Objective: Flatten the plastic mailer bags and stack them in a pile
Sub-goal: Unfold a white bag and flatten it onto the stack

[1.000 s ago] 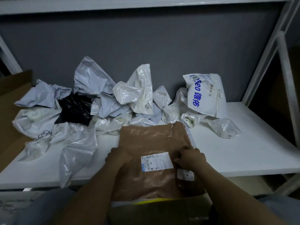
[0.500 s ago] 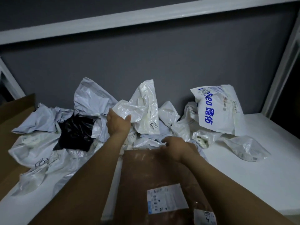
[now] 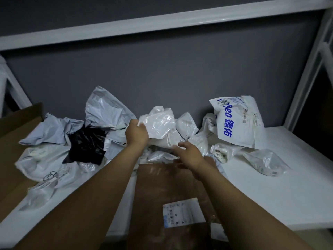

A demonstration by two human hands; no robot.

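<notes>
Grip, left side: my left hand [image 3: 137, 134] holds a crumpled white mailer bag [image 3: 161, 126] by its near-left edge. The fingers [image 3: 144, 131] are curled round the plastic, and the bag is raised above the heap.

Right side: my right hand [image 3: 189, 156] holds nothing. Its fingers [image 3: 181, 147] are straight and spread, reaching just under the lower edge of that bag; whether they touch it I cannot tell.

Below my right fingers lies a brown mailer [image 3: 162, 188], flat on the white tabletop [image 3: 288, 186], with a white shipping label [image 3: 182, 212] on its near half.

Left of my left fingers is a black bag [image 3: 86, 143], with grey bags [image 3: 54, 130] beyond it and a brown cardboard flap [image 3: 16, 134] at the far left.

Right of my right fingers, a white bag with blue print [image 3: 236, 123] stands against the grey wall [image 3: 180, 69]. A clear crumpled bag [image 3: 264, 161] lies apart on the tabletop.

All the loose bags are crumpled and unstacked.
</notes>
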